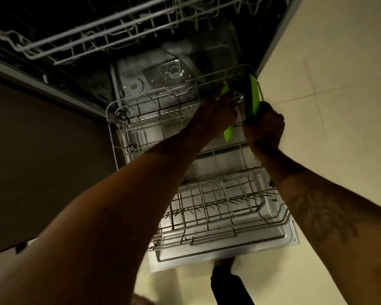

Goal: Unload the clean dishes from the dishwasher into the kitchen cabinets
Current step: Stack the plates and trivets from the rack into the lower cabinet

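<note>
Pale floor tiles flank the open dishwasher point(291, 237), lower rack point(118, 106) pulled out. At its far right corner, the left hand point(216, 113) grips 1 green plate point(228, 131); the right hand point(264, 128) grips the other plate point(254, 95). Next, I judge, both lift clear of the prongs.

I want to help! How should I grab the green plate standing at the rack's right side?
By its rim, from above: the green plate stands on edge beside the rack wall, thin edge up. The right hand grips its near edge; the left hand holds a second plate.
</note>
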{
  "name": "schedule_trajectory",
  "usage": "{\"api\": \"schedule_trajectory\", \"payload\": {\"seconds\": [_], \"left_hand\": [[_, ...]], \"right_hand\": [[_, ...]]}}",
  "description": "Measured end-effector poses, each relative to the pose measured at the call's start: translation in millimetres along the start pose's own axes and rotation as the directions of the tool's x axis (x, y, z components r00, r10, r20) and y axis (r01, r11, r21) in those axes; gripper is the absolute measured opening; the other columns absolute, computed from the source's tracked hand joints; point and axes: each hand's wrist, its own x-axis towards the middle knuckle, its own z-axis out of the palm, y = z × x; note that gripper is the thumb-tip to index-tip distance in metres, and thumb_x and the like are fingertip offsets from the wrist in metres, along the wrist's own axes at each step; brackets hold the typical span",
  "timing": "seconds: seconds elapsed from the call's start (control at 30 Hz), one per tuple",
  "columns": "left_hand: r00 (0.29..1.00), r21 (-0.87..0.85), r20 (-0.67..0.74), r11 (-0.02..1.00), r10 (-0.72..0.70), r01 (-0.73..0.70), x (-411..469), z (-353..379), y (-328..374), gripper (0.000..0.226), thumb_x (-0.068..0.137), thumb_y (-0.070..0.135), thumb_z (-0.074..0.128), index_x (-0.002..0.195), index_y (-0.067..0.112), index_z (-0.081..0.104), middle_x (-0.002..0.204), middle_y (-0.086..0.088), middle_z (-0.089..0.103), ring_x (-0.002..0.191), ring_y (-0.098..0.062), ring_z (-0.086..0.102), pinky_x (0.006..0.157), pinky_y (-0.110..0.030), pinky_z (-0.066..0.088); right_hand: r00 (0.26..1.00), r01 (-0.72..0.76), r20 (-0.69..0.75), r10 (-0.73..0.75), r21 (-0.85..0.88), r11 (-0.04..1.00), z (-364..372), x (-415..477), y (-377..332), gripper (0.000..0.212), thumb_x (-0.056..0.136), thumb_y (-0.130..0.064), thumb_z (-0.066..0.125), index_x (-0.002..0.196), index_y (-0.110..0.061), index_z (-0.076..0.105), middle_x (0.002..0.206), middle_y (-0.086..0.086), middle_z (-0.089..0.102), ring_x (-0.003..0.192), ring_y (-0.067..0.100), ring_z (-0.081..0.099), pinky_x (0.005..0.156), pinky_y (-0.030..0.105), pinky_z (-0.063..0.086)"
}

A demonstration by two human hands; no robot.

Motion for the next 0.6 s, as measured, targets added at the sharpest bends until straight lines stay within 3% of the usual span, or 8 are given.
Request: {"api": "schedule_trajectory", "payload": {"seconds": [0.1, 0.17, 0.23, 0.3, 0.37, 0.43, 0.5, 0.6], "left_hand": [[0.995, 0.128, -0.036, 0.988, 0.091, -0.086, -11, -17, -2, 0.029, 0.087, 0.004, 0.048, 0.087, 0.018, 0.074, 0.097, -0.007, 0.072, 0.108, -0.031, 0.067, 0.107, -0.056, 0.044], [0.994, 0.127, -0.069, 0.989, 0.082, -0.073, -26, -41, -2, 0.034, 0.085, -0.001, 0.042, 0.081, 0.017, 0.070, 0.078, -0.005, 0.069, 0.090, -0.031, 0.070, 0.108, -0.056, 0.044], [0.988, 0.121, -0.155, 0.993, 0.025, -0.006, -50, -58, -1, 0.034, 0.082, 0.002, 0.040, 0.086, 0.016, 0.070, 0.072, -0.004, 0.067, 0.077, -0.030, 0.069, 0.107, -0.054, 0.045], [0.980, 0.052, -0.175, 0.993, -0.097, 0.108, -81, -63, -5, 0.028, 0.079, 0.003, 0.053, 0.099, 0.014, 0.071, 0.077, -0.006, 0.070, 0.071, -0.030, 0.070, 0.094, -0.049, 0.054], [0.929, -0.236, -0.157, 0.926, -0.336, 0.295, -116, -67, -9, 0.029, 0.083, 0.003, 0.066, 0.111, 0.010, 0.070, 0.084, -0.010, 0.071, 0.072, -0.032, 0.070, 0.069, -0.034, 0.056], [0.798, -0.514, -0.009, 0.687, -0.603, 0.514, -154, -73, -12, 0.021, 0.098, 0.013, 0.057, 0.116, 0.008, 0.066, 0.088, -0.010, 0.069, 0.075, -0.028, 0.067, 0.061, -0.028, 0.049], [0.611, -0.699, 0.186, 0.333, -0.769, 0.632, -192, -74, -17, 0.039, 0.104, 0.035, 0.043, 0.106, 0.004, 0.065, 0.081, -0.006, 0.066, 0.070, -0.022, 0.065, 0.060, -0.026, 0.052], [0.332, -0.700, 0.426, -0.074, -0.842, 0.710, -242, -69, -20, 0.058, 0.103, 0.055, 0.035, 0.096, 0.006, 0.065, 0.083, -0.012, 0.068, 0.080, -0.032, 0.067, 0.071, -0.040, 0.057]], "right_hand": [[0.995, -0.012, -0.100, 0.011, -0.012, 1.000, -16, -10, -10, 0.022, 0.084, -0.029, 0.063, 0.100, -0.016, 0.068, 0.083, 0.008, 0.072, 0.077, 0.034, 0.068, 0.061, 0.026, 0.037], [0.985, 0.013, -0.170, -0.022, -0.053, 0.999, -29, -17, -18, 0.026, 0.083, -0.032, 0.058, 0.102, -0.019, 0.070, 0.082, 0.008, 0.072, 0.076, 0.035, 0.067, 0.061, 0.026, 0.033], [0.973, 0.034, -0.228, -0.046, -0.058, 0.998, -45, -22, -29, 0.031, 0.083, -0.032, 0.051, 0.103, -0.020, 0.072, 0.080, 0.009, 0.072, 0.075, 0.037, 0.066, 0.059, 0.026, 0.031], [0.962, 0.022, -0.271, -0.035, -0.050, 0.998, -59, -29, -39, 0.030, 0.084, -0.027, 0.051, 0.103, -0.019, 0.073, 0.080, 0.013, 0.072, 0.075, 0.040, 0.065, 0.059, 0.028, 0.031], [0.953, -0.023, -0.301, 0.028, 0.018, 1.000, -69, -35, -41, 0.025, 0.089, -0.026, 0.055, 0.103, -0.017, 0.073, 0.085, 0.015, 0.073, 0.080, 0.041, 0.065, 0.061, 0.033, 0.037], [0.948, -0.093, -0.294, 0.125, 0.121, 0.988, -78, -43, -44, 0.026, 0.091, -0.027, 0.058, 0.107, -0.015, 0.074, 0.095, 0.013, 0.074, 0.090, 0.037, 0.066, 0.069, 0.035, 0.043], [0.939, -0.181, -0.252, 0.234, 0.216, 0.960, -86, -54, -48, 0.027, 0.091, -0.027, 0.061, 0.110, -0.014, 0.075, 0.102, 0.012, 0.074, 0.096, 0.031, 0.065, 0.077, 0.031, 0.044], [0.927, -0.246, -0.160, 0.339, 0.425, 0.871, -94, -70, -49, 0.027, 0.091, -0.021, 0.064, 0.108, -0.004, 0.074, 0.090, 0.009, 0.071, 0.081, 0.012, 0.058, 0.071, 0.019, 0.040]]}}
